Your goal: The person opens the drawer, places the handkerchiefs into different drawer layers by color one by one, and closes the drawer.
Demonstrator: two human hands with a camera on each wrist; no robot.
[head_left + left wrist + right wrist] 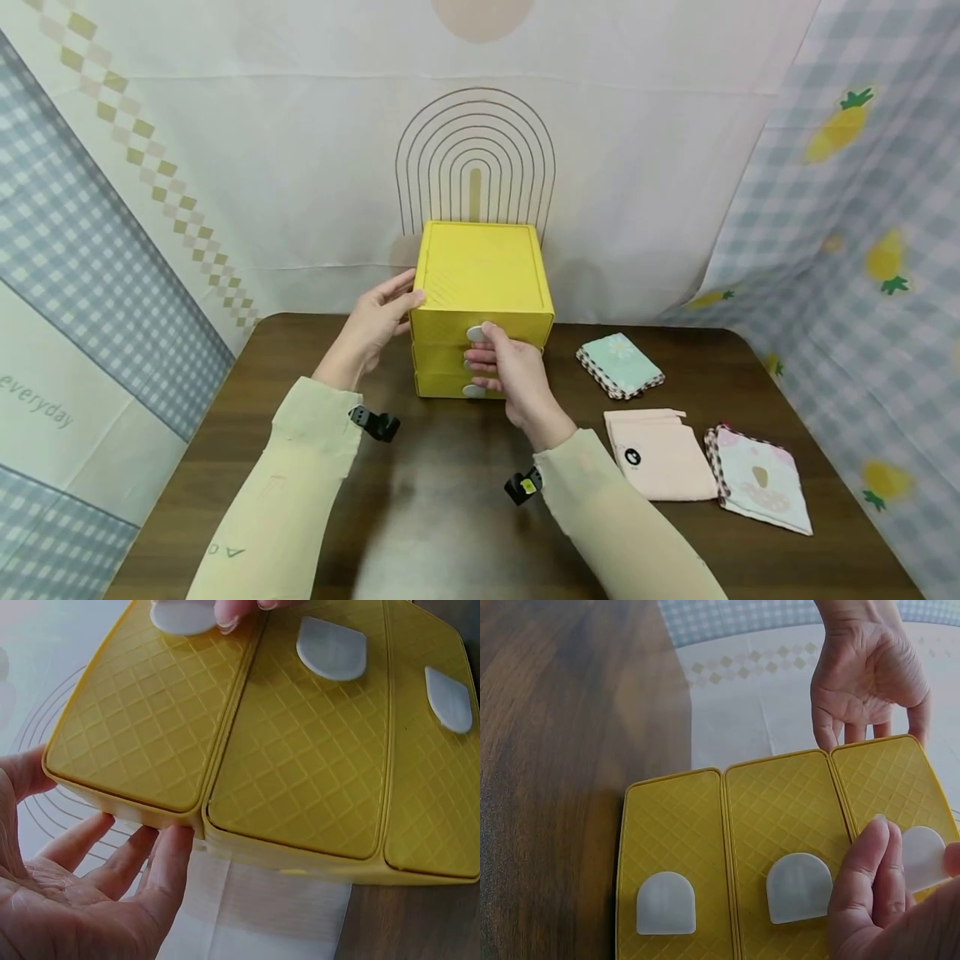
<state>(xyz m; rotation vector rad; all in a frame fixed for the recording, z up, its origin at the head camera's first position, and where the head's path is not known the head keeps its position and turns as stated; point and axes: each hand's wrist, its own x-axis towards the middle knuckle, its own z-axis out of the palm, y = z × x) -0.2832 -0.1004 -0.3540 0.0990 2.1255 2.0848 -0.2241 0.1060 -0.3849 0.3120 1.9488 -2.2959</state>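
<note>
A yellow storage box (pixel 480 267) with three stacked drawers stands at the back middle of the table. White rounded tabs mark the drawer fronts, which bear a diamond pattern. My left hand (pixel 371 325) holds the box by its upper left side, thumb at the top edge and fingertips against the side wall (pixel 124 808). With thumb and fingers, my right hand (pixel 513 371) pinches the top drawer's white handle (pixel 924 859). Below it, the middle handle (pixel 799 888) and the bottom handle (pixel 666 904) are untouched. All three drawer fronts look closed.
On the right of the brown table (pixel 442 517) lie a folded mint cloth (pixel 621 362), a folded pink cloth (pixel 667 467) and a white cloth (pixel 761 479) with checked trim. A printed curtain (pixel 315 167) hangs close behind the box.
</note>
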